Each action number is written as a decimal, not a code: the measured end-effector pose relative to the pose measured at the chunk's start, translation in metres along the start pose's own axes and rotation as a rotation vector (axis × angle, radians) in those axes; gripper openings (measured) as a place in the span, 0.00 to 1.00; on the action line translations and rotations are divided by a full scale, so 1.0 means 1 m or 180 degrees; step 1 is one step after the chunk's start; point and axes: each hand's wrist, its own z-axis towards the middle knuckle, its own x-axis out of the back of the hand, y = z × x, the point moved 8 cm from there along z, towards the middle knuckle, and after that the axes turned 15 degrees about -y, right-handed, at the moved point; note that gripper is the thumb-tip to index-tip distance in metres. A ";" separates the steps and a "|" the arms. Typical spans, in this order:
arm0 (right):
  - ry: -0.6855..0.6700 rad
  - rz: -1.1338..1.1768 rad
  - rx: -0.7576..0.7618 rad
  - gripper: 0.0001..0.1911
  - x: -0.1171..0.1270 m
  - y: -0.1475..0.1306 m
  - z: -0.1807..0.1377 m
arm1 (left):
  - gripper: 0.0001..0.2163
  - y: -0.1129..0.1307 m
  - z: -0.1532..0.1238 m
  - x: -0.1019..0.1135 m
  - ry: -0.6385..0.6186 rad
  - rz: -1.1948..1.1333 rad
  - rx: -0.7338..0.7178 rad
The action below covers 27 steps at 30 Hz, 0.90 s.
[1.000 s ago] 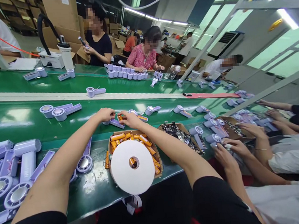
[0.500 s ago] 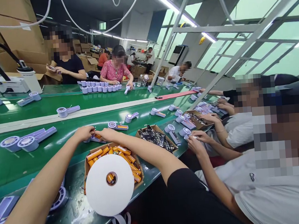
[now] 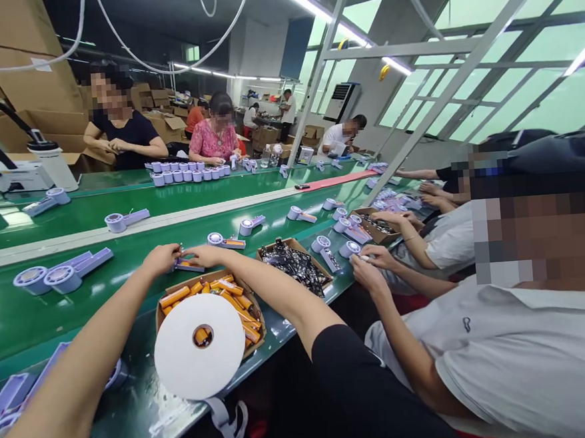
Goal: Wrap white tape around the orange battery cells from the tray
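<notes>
At the near edge of the green belt, my left hand (image 3: 163,259) has its fingers closed on a small lilac handheld-fan housing (image 3: 196,268), whose round end is mostly hidden behind that hand. My right hand (image 3: 203,255) bends its fingers over the handle part, where an orange battery cell shows; its fingertips are partly hidden. Just below the hands stands a cardboard box (image 3: 261,328) of orange wired battery cells (image 3: 176,296). A large white tape roll (image 3: 182,360) lies on top of that box, covering part of the cells.
Two fan housings (image 3: 62,279) lie on the belt (image 3: 141,283) to the left, others farther along. A box of black circuit boards (image 3: 296,265) stands to the right. Beside me a co-worker (image 3: 512,350) handles a fan part; more people sit across the belt.
The camera view has shifted slightly, moving the scene left and up. Both my hands stay at the same fan housing with small finger movements. Across the belt, a co-worker's hands have drawn back.
</notes>
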 end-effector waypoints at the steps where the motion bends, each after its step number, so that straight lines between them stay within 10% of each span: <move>1: 0.0052 0.0095 -0.0079 0.19 -0.002 0.006 -0.004 | 0.15 0.002 -0.003 -0.001 0.0020 -0.0001 0.0026; 9: 0.0104 0.0487 -0.0825 0.20 -0.001 0.018 -0.031 | 0.15 0.053 -0.036 0.014 0.0112 0.0159 0.0266; 14: 0.0816 0.0650 -0.0652 0.16 0.020 0.003 -0.104 | 0.20 0.100 -0.125 0.014 0.0144 0.0332 -0.0429; 20: 0.1746 0.1695 0.0434 0.19 -0.065 -0.022 -0.218 | 0.47 0.092 -0.249 -0.060 -0.0450 0.0633 -0.1408; 27: 0.2742 0.3385 0.0488 0.24 -0.147 -0.011 -0.286 | 0.39 0.107 -0.299 -0.067 0.0051 0.0661 -0.1721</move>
